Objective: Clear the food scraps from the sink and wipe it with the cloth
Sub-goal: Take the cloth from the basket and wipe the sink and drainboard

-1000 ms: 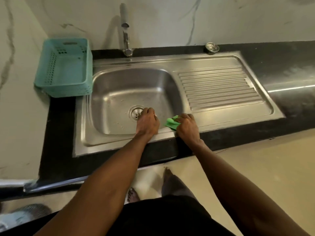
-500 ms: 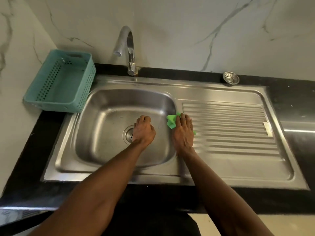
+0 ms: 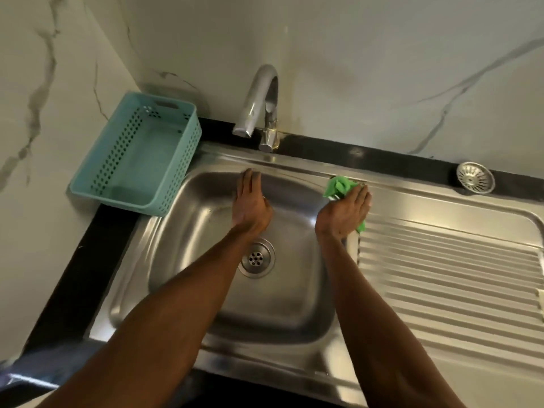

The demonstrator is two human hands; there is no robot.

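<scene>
Sink [image 3: 294,334] steel fills the middle and lower frame, its bowl under both forearms, with no scraps that I can make out, so wiping looks like the step in hand. Centre frame, the drain [image 3: 256,257] sits bare between the arms. Just above it the left hand [image 3: 250,201] lies with straight fingers reaching the far wall of the bowl, holding nothing. Right of centre, the right hand [image 3: 346,212] presses the green cloth [image 3: 338,187] flat on the ledge between bowl and ribbed drainboard [image 3: 447,275]. To wipe well, I would keep the palm flat, sweep in overlapping passes toward the drain, and work the corners. Farther off stand the tap [image 3: 260,101], the strainer [image 3: 475,178] upper right, and the teal basket [image 3: 138,154] upper left.
</scene>
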